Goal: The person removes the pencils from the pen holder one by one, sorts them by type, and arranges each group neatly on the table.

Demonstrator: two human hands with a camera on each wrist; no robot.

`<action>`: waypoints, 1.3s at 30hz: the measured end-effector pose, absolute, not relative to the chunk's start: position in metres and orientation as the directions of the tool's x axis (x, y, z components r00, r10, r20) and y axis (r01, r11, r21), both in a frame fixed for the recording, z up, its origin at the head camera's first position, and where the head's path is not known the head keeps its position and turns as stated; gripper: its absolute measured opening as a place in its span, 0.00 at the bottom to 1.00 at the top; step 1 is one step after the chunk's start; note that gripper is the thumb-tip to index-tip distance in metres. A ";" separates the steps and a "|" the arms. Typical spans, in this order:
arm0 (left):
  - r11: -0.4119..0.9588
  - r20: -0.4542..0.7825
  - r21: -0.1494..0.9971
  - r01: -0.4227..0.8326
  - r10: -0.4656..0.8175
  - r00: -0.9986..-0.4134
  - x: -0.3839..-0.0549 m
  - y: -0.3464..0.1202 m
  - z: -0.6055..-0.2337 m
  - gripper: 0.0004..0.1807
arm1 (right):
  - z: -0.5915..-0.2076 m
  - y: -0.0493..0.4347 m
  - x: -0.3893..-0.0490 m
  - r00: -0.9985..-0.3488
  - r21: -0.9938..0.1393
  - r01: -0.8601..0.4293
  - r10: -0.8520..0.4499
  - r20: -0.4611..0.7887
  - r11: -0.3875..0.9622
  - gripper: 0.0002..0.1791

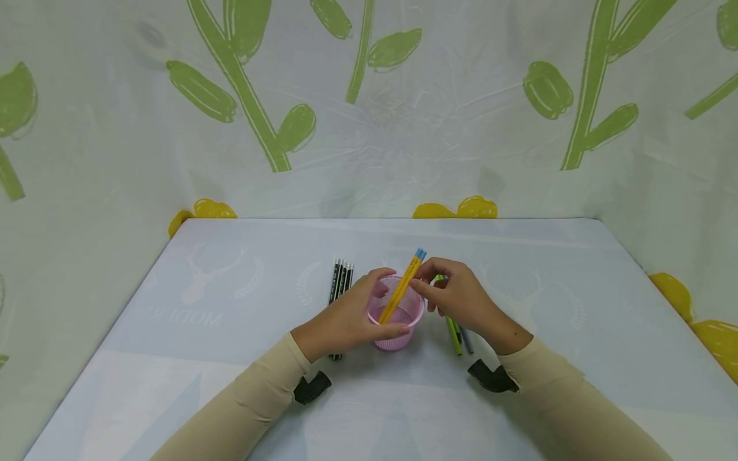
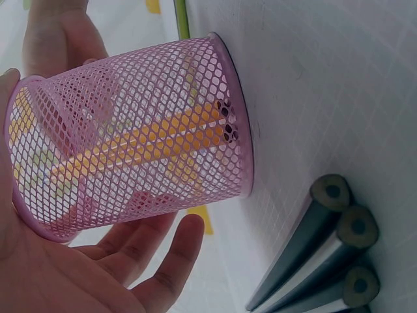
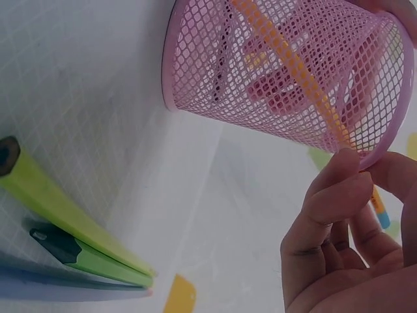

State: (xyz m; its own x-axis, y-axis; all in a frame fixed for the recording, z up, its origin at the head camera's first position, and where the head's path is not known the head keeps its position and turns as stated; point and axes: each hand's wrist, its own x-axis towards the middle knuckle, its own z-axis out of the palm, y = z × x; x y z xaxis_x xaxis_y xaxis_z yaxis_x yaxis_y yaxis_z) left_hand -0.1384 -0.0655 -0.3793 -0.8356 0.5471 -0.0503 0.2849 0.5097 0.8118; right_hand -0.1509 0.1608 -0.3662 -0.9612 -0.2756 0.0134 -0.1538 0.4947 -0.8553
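Observation:
A pink mesh pen cup (image 1: 394,346) is between my hands, its open top facing up. My left hand (image 1: 355,312) grips it from the left, thumb and fingers spread around its upper part. Two yellow pencils (image 1: 399,291) with blue ends lean in the cup toward the right, and their dark tips show near its bottom through the mesh (image 2: 150,140). On the cup's right side, my right hand (image 1: 455,291) pinches the rim with thumb and forefinger, close beside the pencils. In the right wrist view, the right fingertips (image 3: 345,166) meet at the rim.
Several black pencils (image 1: 340,282) lie in a row on the white table (image 1: 230,397), left of the cup and partly behind my left hand. Green pencils (image 1: 453,336) and a grey-blue one (image 1: 467,342) lie under my right hand. A leaf-patterned wall (image 1: 450,141) rises behind the table.

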 end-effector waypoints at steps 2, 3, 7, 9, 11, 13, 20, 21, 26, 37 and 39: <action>0.507 -0.046 0.812 0.288 0.549 -0.835 -0.139 -0.066 -0.380 0.52 | -0.366 0.160 -0.151 -0.961 -0.856 -0.155 -0.274 0.016 0.494 0.09; 0.505 -0.045 0.814 0.288 0.549 -0.835 -0.139 -0.066 -0.380 0.52 | -0.366 0.160 -0.151 -0.962 -0.856 -0.155 -0.274 0.016 0.493 0.09; 0.501 -0.037 0.814 0.293 0.550 -0.835 -0.139 -0.066 -0.381 0.52 | -0.367 0.158 -0.152 -0.963 -0.857 -0.152 -0.269 0.016 0.493 0.11; 0.501 -0.041 0.816 0.289 0.549 -0.835 -0.139 -0.066 -0.381 0.53 | -0.367 0.158 -0.152 -0.965 -0.857 -0.150 -0.262 0.019 0.492 0.12; 0.505 -0.051 0.817 0.278 0.544 -0.837 -0.139 -0.066 -0.381 0.53 | -0.367 0.157 -0.152 -0.966 -0.858 -0.151 -0.256 0.023 0.491 0.12; 0.506 -0.058 0.819 0.271 0.542 -0.838 -0.139 -0.066 -0.381 0.53 | -0.366 0.156 -0.152 -0.968 -0.858 -0.154 -0.251 0.030 0.490 0.12; 0.502 -0.048 0.819 0.279 0.544 -0.838 -0.139 -0.066 -0.380 0.52 | -0.366 0.156 -0.152 -0.970 -0.857 -0.178 -0.234 0.070 0.483 0.10; 0.501 -0.046 0.819 0.280 0.544 -0.838 -0.140 -0.066 -0.380 0.52 | -0.366 0.156 -0.152 -0.970 -0.857 -0.183 -0.231 0.077 0.482 0.10; 0.490 -0.037 0.826 0.280 0.543 -0.839 -0.140 -0.066 -0.380 0.51 | -0.363 0.158 -0.151 -0.968 -0.854 -0.214 -0.222 0.120 0.474 0.09; 0.491 -0.049 0.828 0.271 0.544 -0.838 -0.139 -0.066 -0.381 0.52 | -0.350 0.169 -0.144 -0.957 -0.857 -0.279 -0.198 0.211 0.434 0.10; 0.491 -0.048 0.827 0.272 0.544 -0.838 -0.140 -0.066 -0.381 0.52 | -0.348 0.171 -0.143 -0.956 -0.864 -0.284 -0.194 0.221 0.415 0.11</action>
State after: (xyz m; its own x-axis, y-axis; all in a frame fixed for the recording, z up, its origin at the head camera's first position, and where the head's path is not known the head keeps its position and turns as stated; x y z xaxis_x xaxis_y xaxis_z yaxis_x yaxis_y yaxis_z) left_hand -0.1396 -0.0661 -0.3809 -0.8378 0.5438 -0.0480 0.2716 0.4914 0.8275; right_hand -0.1429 0.1707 -0.3480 -0.9559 -0.1938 0.2206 -0.2837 0.4150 -0.8645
